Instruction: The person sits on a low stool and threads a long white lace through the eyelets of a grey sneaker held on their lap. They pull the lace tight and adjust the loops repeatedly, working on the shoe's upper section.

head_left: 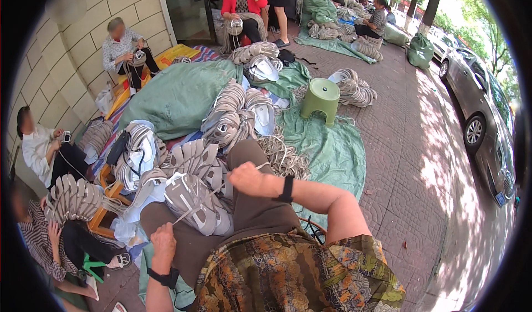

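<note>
A grey-beige shoe upper (pixel 187 194) rests across my lap, between my thighs, with more uppers bunched against it. My left hand (pixel 163 241) is closed on a flat beige shoelace (pixel 184 216) that runs taut from the upper. On the other side, my right hand (pixel 245 180) makes a fist around another stretch of lace (pixel 220 188), held out above my right thigh. Both hands are apart from the upper itself. Beyond my knees lie stacked bundles of similar uppers (pixel 226 110) and a tangled heap of laces (pixel 281 156).
A green plastic stool (pixel 322 97) stands on a green tarp (pixel 338 151) ahead to the right. A large green sack (pixel 177 97) bulges ahead. At the left, a wooden stool (pixel 105 201) is near seated people. Parked cars (pixel 476 107) line the right side.
</note>
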`<state>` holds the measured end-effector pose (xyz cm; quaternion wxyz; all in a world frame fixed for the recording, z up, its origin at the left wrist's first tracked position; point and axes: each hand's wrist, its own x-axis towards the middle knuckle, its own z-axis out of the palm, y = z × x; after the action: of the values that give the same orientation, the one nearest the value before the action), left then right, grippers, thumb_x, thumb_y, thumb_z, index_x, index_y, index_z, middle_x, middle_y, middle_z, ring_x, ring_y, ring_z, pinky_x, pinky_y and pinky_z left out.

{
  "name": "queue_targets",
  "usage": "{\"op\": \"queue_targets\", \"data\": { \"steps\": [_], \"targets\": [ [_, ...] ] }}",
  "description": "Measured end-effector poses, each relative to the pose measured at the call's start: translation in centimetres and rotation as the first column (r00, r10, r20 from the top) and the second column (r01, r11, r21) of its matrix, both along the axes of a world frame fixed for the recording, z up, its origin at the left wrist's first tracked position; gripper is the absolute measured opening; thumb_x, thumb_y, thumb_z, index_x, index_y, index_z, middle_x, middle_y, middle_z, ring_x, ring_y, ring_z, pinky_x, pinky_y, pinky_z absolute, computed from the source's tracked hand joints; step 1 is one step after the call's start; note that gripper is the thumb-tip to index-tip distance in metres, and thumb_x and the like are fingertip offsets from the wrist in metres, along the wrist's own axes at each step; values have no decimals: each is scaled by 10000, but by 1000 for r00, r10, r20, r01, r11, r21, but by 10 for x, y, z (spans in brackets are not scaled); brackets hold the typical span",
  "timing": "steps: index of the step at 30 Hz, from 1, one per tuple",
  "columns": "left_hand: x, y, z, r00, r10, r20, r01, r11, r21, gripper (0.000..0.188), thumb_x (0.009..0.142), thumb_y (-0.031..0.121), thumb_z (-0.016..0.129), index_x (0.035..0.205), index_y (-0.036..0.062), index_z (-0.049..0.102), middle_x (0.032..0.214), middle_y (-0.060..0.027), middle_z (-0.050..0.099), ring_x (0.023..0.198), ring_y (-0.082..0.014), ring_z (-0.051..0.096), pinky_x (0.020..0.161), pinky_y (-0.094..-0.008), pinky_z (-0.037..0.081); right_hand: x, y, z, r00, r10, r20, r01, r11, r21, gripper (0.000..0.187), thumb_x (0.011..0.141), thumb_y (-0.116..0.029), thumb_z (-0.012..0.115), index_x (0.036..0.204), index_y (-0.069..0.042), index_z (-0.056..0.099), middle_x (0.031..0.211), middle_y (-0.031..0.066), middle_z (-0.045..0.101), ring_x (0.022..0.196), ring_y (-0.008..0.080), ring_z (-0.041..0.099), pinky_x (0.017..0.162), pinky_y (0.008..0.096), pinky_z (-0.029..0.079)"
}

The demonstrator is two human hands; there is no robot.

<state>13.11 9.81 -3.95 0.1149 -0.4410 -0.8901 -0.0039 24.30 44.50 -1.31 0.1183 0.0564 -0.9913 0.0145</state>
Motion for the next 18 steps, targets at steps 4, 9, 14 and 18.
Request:
{"op": "queue_targets", "data": {
  "steps": [4,9,14,18],
  "targets": [
    [-2,-48,10,996,63,-58,-57,993,102,117,715,-33,526,802,46,525,670,-157,555,642,-338,589,572,-429,451,33,53,15,975,-165,-147,182,978,106,82,729,-103,572,798,-62,555,690,80,635,665,250,656,566,366,497],
    [-5,-127,7,954,265,-141,-264,964,20,100,726,-24,532,804,37,520,658,-160,563,631,-341,597,558,-444,459,67,121,22,900,-336,-276,379,918,117,157,723,-51,559,868,-63,502,697,85,602,651,263,638,559,371,490],
    [-6,-198,-2,872,453,-186,-465,885,-22,93,744,12,546,834,22,526,635,-189,590,600,-351,615,538,-448,477,100,159,53,832,-462,-308,510,855,96,140,745,-24,526,881,-49,506,732,130,597,693,313,628,601,420,490],
    [-2,-250,-6,809,546,-219,-561,828,-9,112,764,26,543,867,-15,562,636,-210,602,569,-370,607,518,-459,473,135,193,65,783,-521,-340,582,806,105,122,764,-45,528,886,-44,518,781,143,608,711,334,621,611,430,485]
  ]
}}
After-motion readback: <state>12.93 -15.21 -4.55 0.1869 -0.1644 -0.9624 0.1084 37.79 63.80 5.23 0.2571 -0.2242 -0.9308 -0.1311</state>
